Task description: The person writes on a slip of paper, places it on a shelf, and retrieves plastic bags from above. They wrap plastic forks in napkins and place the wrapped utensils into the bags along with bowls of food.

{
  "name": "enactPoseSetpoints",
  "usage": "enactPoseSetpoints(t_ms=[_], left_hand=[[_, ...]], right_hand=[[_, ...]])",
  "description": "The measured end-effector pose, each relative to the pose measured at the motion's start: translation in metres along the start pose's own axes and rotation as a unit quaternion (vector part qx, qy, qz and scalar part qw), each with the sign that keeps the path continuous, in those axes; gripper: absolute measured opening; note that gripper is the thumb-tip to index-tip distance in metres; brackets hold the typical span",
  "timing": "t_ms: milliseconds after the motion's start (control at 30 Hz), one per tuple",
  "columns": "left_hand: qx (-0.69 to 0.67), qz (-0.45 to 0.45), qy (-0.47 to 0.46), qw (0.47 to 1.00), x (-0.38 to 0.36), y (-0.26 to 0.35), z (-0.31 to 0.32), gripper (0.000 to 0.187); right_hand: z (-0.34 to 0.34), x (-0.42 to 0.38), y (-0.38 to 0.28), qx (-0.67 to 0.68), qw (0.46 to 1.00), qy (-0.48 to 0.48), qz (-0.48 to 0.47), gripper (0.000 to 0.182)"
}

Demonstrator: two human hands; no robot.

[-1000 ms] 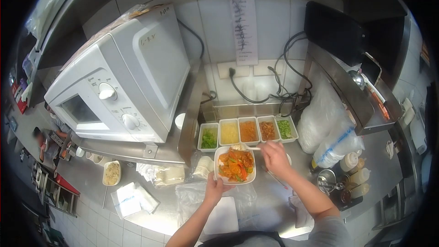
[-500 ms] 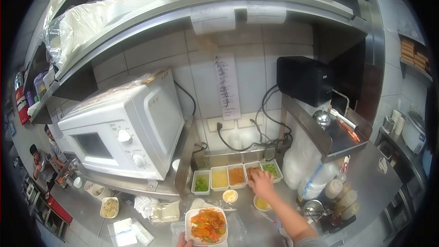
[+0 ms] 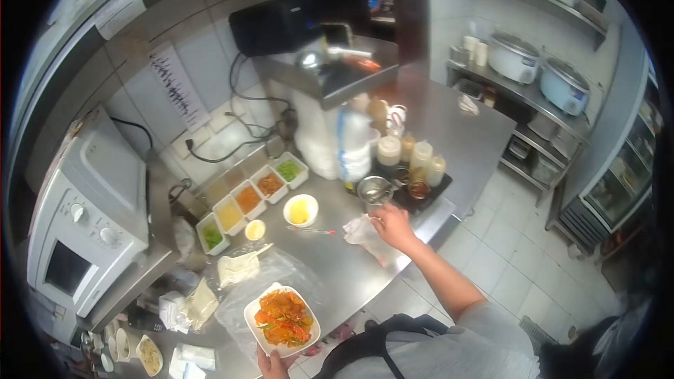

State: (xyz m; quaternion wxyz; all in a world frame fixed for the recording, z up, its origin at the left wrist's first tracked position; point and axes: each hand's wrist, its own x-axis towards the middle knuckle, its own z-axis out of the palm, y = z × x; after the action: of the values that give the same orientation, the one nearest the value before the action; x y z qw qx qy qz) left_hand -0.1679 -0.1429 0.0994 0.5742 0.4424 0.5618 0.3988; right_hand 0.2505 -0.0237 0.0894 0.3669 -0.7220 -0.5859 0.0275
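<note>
My left hand point(image 3: 272, 363) grips the near edge of a white square bowl point(image 3: 253, 318) of orange-red stir-fried food with green pieces. My right hand point(image 3: 391, 226) is just below a metal cup point(image 3: 373, 191), over a crumpled pale cloth point(image 3: 361, 233) on the steel counter. Its fingers are bent together; whatever may be between them is too small to make out. A red-tipped thin stick point(image 3: 312, 230) lies to its left, below a white bowl with yellow contents point(image 3: 300, 210).
Several white tubs of toppings point(image 3: 247, 198) stand along the wall, with a small cup point(image 3: 255, 230) before them. Squeeze bottles point(image 3: 421, 158) crowd a black tray on the right. A microwave point(image 3: 88, 217) is at left. The counter's front edge runs close to my body.
My right hand has left the brown topping tub and moved right and nearer, to the cloth by the metal cup. My view has turned right. My left hand still holds the bowl.
</note>
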Motion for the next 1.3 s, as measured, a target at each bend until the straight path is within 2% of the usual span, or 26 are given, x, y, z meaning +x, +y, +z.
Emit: enactPoseSetpoints(t_ms=[67,167,233,300,333,367,433,500,567,600,633,700,733,800,900,1000,1033,1100,1133,1167,1233,1300], left_hand=[[0.04,-0.021,-0.025,0.999,-0.005,-0.005,0.012,0.054],[-0.03,0.014,-0.053,0.998,-0.014,-0.022,0.038,0.053],[-0.072,-0.003,-0.057,0.996,-0.017,-0.026,0.055,0.052],[-0.094,-0.007,-0.052,0.994,-0.024,-0.022,0.073,0.049],[-0.089,0.001,-0.09,0.992,-0.022,-0.022,0.082,0.046],[-0.084,0.011,-0.127,0.988,-0.018,-0.022,0.093,0.044],[-0.116,0.024,-0.121,0.985,-0.01,-0.022,0.132,0.046],[-0.09,0.0,-0.149,0.985,-0.004,-0.017,0.16,0.045],[-0.097,-0.01,-0.132,0.986,0.005,-0.018,0.193,0.047],[-0.112,0.005,-0.131,0.985,0.011,-0.022,0.21,0.048],[-0.125,0.02,-0.129,0.984,0.015,-0.025,0.226,0.048],[-0.144,0.013,-0.119,0.982,0.023,-0.023,0.255,0.049],[-0.146,0.009,-0.127,0.981,0.028,-0.024,0.267,0.049],[-0.144,0.004,-0.134,0.98,0.034,-0.025,0.289,0.049],[-0.135,0.022,-0.094,0.986,0.038,-0.03,0.316,0.046],[-0.147,0.023,-0.086,0.985,0.043,-0.033,0.333,0.047],[-0.16,0.028,-0.083,0.983,0.044,-0.033,0.337,0.047],[-0.148,0.014,-0.073,0.986,0.045,-0.031,0.339,0.047],[-0.152,0.017,-0.075,0.985,0.048,-0.033,0.34,0.047],[-0.155,0.02,-0.079,0.984,0.05,-0.033,0.341,0.047],[-0.151,0.024,-0.075,0.985,0.051,-0.028,0.343,0.048],[-0.163,0.021,-0.099,0.981,0.053,-0.026,0.343,0.05]], right_hand=[[-0.01,-0.017,0.006,-0.006,1.0,-0.016,0.011,0.014],[-0.02,-0.032,0.036,-0.015,1.0,-0.019,0.007,0.012],[-0.03,-0.026,0.069,-0.048,0.997,0.058,0.015,0.012],[-0.058,-0.012,0.08,-0.082,0.984,0.146,0.068,0.012],[-0.072,-0.005,0.078,-0.066,0.975,0.177,0.115,0.014],[-0.075,-0.001,0.084,-0.063,0.976,0.178,0.111,0.014],[-0.08,0.015,0.111,0.001,0.988,0.087,0.125,0.021],[-0.075,0.027,0.129,0.023,0.993,0.054,0.102,0.022],[-0.076,0.038,0.14,0.004,0.998,0.057,0.005,0.018],[-0.08,0.042,0.144,0.0,0.999,0.044,-0.003,0.011],[-0.088,0.046,0.146,0.004,0.999,0.036,-0.009,0.011],[-0.104,0.053,0.151,-0.059,0.992,0.022,-0.109,0.012],[-0.117,0.053,0.147,-0.054,0.992,0.017,-0.114,0.012],[-0.146,0.051,0.135,-0.087,0.977,0.001,-0.196,0.013],[-0.161,0.047,0.137,-0.05,0.966,0.029,-0.253,0.013],[-0.152,0.049,0.162,-0.045,0.968,0.026,-0.246,0.012],[-0.151,0.05,0.161,-0.036,0.966,0.018,-0.254,0.012],[-0.156,0.051,0.152,0.121,0.974,0.066,-0.179,0.011],[-0.161,0.047,0.143,0.198,0.974,0.022,-0.112,0.01],[-0.162,0.042,0.134,0.203,0.973,0.017,-0.113,0.01],[-0.162,0.032,0.118,0.321,0.941,-0.027,-0.1,0.012],[-0.166,0.025,0.111,0.319,0.937,-0.042,-0.134,0.012]])
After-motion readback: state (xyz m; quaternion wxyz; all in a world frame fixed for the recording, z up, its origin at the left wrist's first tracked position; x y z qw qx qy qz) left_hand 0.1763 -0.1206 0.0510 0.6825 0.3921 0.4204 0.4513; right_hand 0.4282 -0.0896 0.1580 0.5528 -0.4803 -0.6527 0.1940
